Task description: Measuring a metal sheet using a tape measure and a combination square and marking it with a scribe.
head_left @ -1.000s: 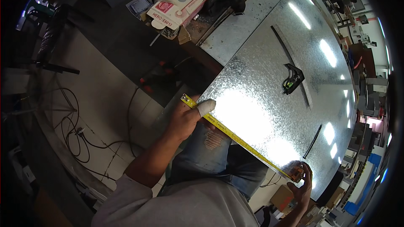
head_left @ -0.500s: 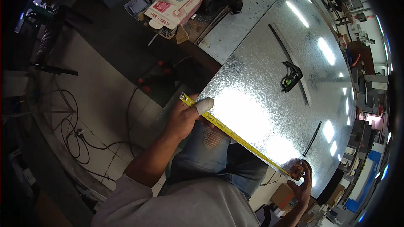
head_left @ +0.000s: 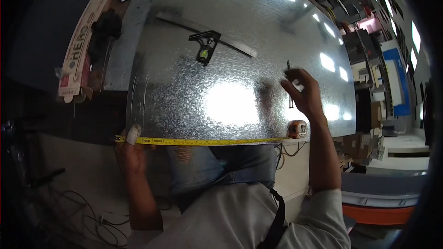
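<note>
Head view: left hand [head_left: 132, 150] pinches the tape measure [head_left: 207, 142] along the metal sheet's [head_left: 175, 87] near edge; right hand [head_left: 302, 90], fingers parted, is at a thin black tool [head_left: 291, 101], contact unclear. Blade likely springy; grip sturdy case [head_left: 297, 129].

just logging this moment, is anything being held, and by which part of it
The left grip holds the yellow tape blade near its free end; whether the right grip holds the thin dark tool cannot be told.

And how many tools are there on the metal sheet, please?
3: a tape measure in front, its end in the left hand; a carpenter's square farther back; a thin dark tool partly behind the right hand, which may hide another.
</note>
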A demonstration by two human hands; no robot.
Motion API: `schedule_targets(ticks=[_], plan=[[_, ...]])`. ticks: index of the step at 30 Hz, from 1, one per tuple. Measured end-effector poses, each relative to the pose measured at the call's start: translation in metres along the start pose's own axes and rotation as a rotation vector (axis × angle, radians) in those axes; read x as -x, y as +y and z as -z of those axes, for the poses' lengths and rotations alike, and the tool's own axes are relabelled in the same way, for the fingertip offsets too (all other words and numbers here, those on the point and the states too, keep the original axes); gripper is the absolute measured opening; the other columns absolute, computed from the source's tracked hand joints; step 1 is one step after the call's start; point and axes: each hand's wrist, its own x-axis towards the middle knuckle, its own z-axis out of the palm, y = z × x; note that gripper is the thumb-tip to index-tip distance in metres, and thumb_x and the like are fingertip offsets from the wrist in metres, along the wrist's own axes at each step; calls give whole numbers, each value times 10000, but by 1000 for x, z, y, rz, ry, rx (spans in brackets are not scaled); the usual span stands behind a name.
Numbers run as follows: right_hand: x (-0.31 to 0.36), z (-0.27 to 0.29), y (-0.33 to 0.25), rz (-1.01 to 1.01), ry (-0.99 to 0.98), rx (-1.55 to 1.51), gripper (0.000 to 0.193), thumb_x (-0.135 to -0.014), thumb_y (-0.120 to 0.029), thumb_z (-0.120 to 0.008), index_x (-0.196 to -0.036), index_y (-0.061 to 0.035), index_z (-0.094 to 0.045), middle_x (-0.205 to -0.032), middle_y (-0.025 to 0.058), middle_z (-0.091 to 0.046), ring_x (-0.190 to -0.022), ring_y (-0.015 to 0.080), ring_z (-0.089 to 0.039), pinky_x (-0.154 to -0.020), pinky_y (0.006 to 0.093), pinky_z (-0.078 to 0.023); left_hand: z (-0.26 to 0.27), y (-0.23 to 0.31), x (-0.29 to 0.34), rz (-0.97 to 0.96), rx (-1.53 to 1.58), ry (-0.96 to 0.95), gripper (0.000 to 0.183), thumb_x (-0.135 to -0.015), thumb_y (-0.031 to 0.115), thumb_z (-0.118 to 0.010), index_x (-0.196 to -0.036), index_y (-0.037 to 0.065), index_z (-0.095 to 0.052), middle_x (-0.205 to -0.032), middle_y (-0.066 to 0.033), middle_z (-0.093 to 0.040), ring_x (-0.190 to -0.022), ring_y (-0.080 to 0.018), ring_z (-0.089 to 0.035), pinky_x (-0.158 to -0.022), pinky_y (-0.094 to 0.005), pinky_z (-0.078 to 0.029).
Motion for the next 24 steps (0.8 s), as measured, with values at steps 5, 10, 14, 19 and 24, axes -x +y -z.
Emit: schedule_targets(ticks=[5, 10, 14, 19, 24], plan=[[-62, -16, -2, -38, -116, 353, 120, -918, -120, -669, -1002, -36, -687, -1009, 184, -727, -943, 390, -708, -828, 464, -554, 6, -3, -3, -23, 56, -17, 277, -992, 161, -661, -1230, 23, -625, -1111, -84, -668, -909, -228, -692, -586, -400, -604], [-41, 4, 30, -40, -190, 480, 273, -925, 60, -528, -1098, -63, -700, -1074, 162, -710, -1012, 357, -705, -847, 461, -571, 10, -4, -3, -25, 47, 41, 283, -981, 162, -671, -1225, 27, -624, -1103, -88, -680, -908, -222, -696, -585, -385, -600], [-12, 6, 61, -41, -179, 313, 176, -989, -29, -586, -1119, -72, -696, -1121, 135, -679, -1029, 330, -708, -860, 434, -580, 14, -5, -7, -37, 21, 58, 286, -982, 157, -663, -1224, 12, -616, -1066, -93, -673, -853, -226, -692, -587, -386, -598], [-1, 14, 93, 128, -146, 359, 96, -986, -79, -646, -1060, -45, -697, -1163, 117, -666, -1057, 334, -696, -873, 409, -589, 13, -4, -6, -67, 33, 24, 272, -989, 142, -644, -1211, -11, -606, -1044, -113, -676, -838, -236, -697, -595, -400, -602], [-2, 32, 102, 426, -193, 365, 74, -936, -31, -688, -1008, -40, -700, -1114, 108, -679, -1065, 292, -663, -862, 394, -579, 14, -4, -5, -59, 39, 26, 262, -1000, 144, -631, -1210, -9, -604, -1040, -113, -676, -829, -239, -701, -597, -403, -602]])
